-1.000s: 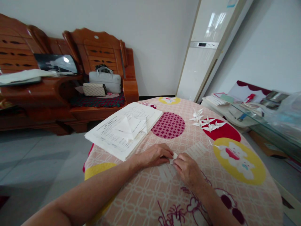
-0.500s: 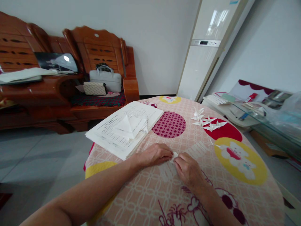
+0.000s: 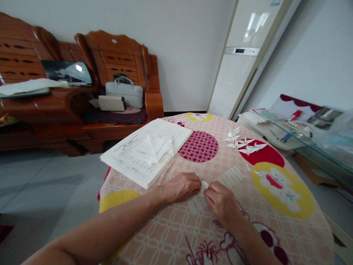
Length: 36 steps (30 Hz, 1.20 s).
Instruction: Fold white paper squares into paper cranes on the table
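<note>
Between my hands, just above or on the patterned tablecloth (image 3: pixel 171 228), is a small folded piece of white paper (image 3: pixel 204 187). My left hand (image 3: pixel 183 186) closes on its left side, fingers curled over. From the right, my right hand (image 3: pixel 219 197) pinches the paper's other edge. The fingers hide much of the paper, so its exact shape cannot be told. Several folded white paper cranes (image 3: pixel 248 147) sit on the cloth at the far right. Left of my hands lies a stack of printed sheets (image 3: pixel 124 154), with folded white paper (image 3: pixel 149 149) on top.
A wooden chair (image 3: pixel 116 55) behind the table holds a grey bag (image 3: pixel 132 94) and a quilted purse (image 3: pixel 110 103). On the right stands a glass-topped stand (image 3: pixel 309 147) with papers and plastic bags. A tall white air conditioner (image 3: pixel 234 70) stands at the back.
My left hand has shifted slightly down and left, and more of the small white paper shows between the hands. My right hand has moved very little.
</note>
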Each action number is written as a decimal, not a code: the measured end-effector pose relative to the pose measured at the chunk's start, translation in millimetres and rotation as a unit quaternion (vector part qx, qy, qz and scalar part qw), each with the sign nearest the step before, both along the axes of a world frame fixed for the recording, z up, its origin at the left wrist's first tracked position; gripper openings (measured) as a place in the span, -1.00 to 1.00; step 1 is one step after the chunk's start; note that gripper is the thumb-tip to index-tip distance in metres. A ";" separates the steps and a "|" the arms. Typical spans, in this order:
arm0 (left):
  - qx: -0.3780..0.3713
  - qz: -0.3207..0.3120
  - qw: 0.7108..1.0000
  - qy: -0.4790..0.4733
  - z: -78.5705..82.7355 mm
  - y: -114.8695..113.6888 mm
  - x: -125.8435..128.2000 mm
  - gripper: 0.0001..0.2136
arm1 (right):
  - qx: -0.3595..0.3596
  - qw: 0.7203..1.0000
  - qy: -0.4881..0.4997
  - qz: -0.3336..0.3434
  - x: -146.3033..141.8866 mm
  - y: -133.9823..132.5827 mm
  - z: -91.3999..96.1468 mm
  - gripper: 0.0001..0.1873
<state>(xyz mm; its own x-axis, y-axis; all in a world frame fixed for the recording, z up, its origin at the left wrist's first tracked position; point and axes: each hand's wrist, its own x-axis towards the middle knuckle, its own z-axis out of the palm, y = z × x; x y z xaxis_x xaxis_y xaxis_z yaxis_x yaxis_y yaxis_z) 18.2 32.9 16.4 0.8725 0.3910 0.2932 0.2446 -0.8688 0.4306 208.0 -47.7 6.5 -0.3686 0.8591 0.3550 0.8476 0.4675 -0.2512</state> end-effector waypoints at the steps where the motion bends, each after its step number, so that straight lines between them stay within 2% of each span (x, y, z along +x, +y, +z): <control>1: -0.001 -0.001 1.000 0.004 -0.8 -1.4 -0.6 -0.80 | -0.019 1.000 0.011 -0.003 0.4 -1.0 2.1 -0.71; 6: -0.045 -0.003 0.999 -0.016 -2.2 0.2 -1.7 -0.83 | -0.110 0.989 0.092 -0.039 2.2 -1.4 10.3 -0.72; 12: -0.077 0.006 0.997 -0.014 3.5 0.1 1.4 -0.88 | -0.159 0.976 0.129 -0.070 4.6 1.3 11.9 -0.78; 22: -0.051 0.025 0.998 -0.009 -0.9 -6.5 5.7 -0.88 | -0.154 0.977 0.134 -0.068 5.0 1.6 10.6 -0.78; 30: -0.133 0.084 0.986 -0.056 -6.9 -6.7 7.6 -0.95 | -0.122 0.979 0.135 -0.088 2.5 2.5 6.5 -0.79; 36: -0.159 0.109 0.979 -0.071 -6.7 -6.4 10.1 -0.93 | -0.120 0.979 0.132 -0.104 1.9 4.6 3.2 -0.79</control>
<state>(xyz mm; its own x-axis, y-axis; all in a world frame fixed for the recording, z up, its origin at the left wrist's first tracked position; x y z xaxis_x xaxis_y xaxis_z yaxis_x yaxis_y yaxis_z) 28.3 26.4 9.7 0.7166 0.6550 0.2396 0.3276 -0.6194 0.7134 209.8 -43.1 9.6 -0.0995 0.9760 0.1936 0.8092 0.1926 -0.5550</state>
